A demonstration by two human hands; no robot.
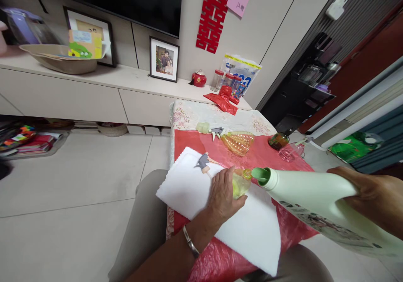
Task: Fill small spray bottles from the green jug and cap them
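Observation:
My left hand (224, 193) is closed round a small clear bottle (241, 182) of yellowish liquid, standing on a white cloth (189, 185). My right hand (371, 198) grips a large pale green jug (315, 202), tilted so its green spout (262, 174) sits right at the small bottle's mouth. A silver bangle is on my left wrist. The cloth lies over a red plastic sheet (261, 151) on a small table.
On the table lie a spray trigger head (203, 162), an orange ribbed bottle on its side (238, 142), a green cap with a grey trigger (210, 130), a dark round bottle (278, 140) and a pink clear piece (291, 152). A low cabinet (94, 93) stands behind. Tiled floor lies to the left.

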